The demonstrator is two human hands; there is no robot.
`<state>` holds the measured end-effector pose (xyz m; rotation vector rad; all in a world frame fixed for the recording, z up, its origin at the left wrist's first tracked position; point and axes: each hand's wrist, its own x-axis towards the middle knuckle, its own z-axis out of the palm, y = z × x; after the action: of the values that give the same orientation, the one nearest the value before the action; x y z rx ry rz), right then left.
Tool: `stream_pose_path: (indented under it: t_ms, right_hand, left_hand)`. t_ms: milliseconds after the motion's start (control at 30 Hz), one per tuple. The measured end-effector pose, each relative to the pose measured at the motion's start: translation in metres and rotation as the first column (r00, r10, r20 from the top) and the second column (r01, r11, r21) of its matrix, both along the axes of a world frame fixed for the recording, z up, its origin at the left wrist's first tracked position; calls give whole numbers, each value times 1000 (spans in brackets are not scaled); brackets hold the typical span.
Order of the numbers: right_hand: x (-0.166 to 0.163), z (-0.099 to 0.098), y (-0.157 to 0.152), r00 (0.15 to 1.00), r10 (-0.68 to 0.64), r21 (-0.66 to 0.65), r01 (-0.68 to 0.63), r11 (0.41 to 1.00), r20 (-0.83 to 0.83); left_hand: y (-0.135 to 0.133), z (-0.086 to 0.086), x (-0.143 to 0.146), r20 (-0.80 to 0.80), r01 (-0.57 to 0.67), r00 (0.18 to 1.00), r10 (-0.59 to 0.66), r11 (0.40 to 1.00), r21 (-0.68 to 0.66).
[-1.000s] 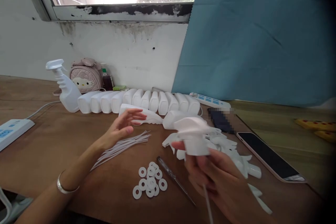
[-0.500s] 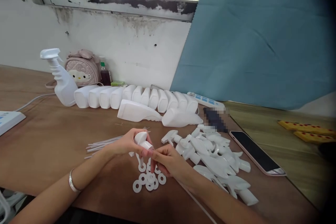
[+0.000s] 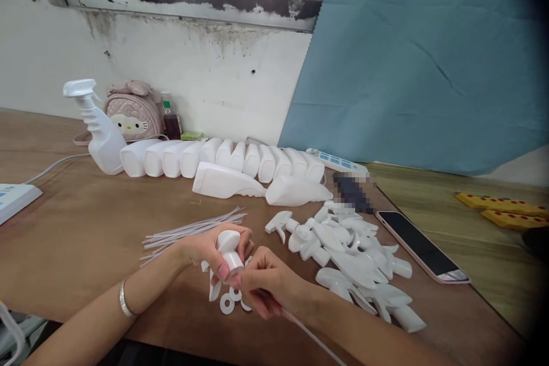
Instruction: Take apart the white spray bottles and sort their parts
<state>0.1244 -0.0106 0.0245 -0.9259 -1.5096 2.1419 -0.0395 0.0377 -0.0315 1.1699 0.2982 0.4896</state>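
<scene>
My left hand (image 3: 201, 247) is closed around a white trigger sprayer head (image 3: 229, 242), its collar turned toward my right hand. With fingers pinched against that collar, my right hand (image 3: 274, 280) grips a thin white dip tube (image 3: 315, 339), which trails out under the right forearm toward the bottom edge. The fingers hide the tube's tip, so I cannot tell whether it is inside the collar. Flat white washers (image 3: 227, 303) lie on the table below, partly covered by my hands. To the right is a heap of white sprayer heads (image 3: 343, 257).
More thin tubes (image 3: 184, 232) lie left of my hands. Behind stands a row of white bottles (image 3: 171, 159), with two bottles (image 3: 295, 191) lying in front. A complete spray bottle (image 3: 105, 143) stands at the left. A phone (image 3: 420, 246) and power strip (image 3: 343, 164) are at the right.
Both hands have come slightly lower, and the sprayer head has tipped more downward. My right hand has turned over, knuckles up, and now covers more of the washers.
</scene>
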Motion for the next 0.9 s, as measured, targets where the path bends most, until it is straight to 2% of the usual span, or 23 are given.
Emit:
stream_pose_path:
  t_ms: [67, 133, 167, 200, 267, 333, 367, 433, 500, 533, 633, 733, 800, 900]
  right_hand:
    - [6, 13, -9, 986, 151, -36, -149, 988, 73]
    - [15, 26, -21, 930, 341, -79, -333, 940, 141]
    - [19, 32, -26, 909, 385, -58, -380, 923, 163]
    - [22, 36, -30, 909, 375, -28, -376, 926, 180]
    - [24, 37, -31, 951, 243, 34, -254, 967, 192]
    - [22, 30, -22, 987, 27, 62, -37, 997, 160]
    - [20, 25, -14, 990, -79, 77, 70, 995, 119]
    - [12, 14, 6, 943, -333, 108, 331, 938, 0]
    - [2, 3, 26, 853, -510, 100, 520, 848, -109]
    - [-4, -3, 34, 823, -553, 98, 566, 819, -128]
    - [-21, -19, 52, 789, -601, 96, 613, 784, -126]
    - [-33, -34, 56, 777, -625, 127, 628, 767, -71]
    - [-34, -41, 54, 779, -627, 186, 617, 764, -8]
    - [-22, -42, 43, 801, -587, 335, 525, 783, 118]
  left_hand:
    - [3, 1, -7, 41, 5, 999, -6, 1000, 18]
    - [11, 5, -19, 147, -85, 986, 81, 996, 21]
    - [16, 9, -25, 212, -157, 965, 151, 988, 9]
    - [21, 13, -32, 273, -227, 936, 220, 974, -6]
    - [28, 22, -42, 377, -348, 865, 332, 937, -27]
    - [30, 32, -46, 432, -451, 798, 420, 892, -35]
    - [29, 37, -46, 440, -488, 777, 451, 872, -33]
    - [24, 49, -45, 444, -527, 760, 474, 850, -4]
    - [18, 62, -46, 450, -530, 765, 460, 847, 35]
    - [14, 69, -46, 449, -539, 764, 464, 841, 47]
    - [6, 87, -49, 425, -614, 722, 545, 789, 32]
    - [2, 92, -47, 374, -692, 658, 654, 721, -43]
    - [0, 84, -41, 288, -704, 649, 704, 699, -120]
    - [-2, 59, -26, 109, -711, 652, 751, 655, -257]
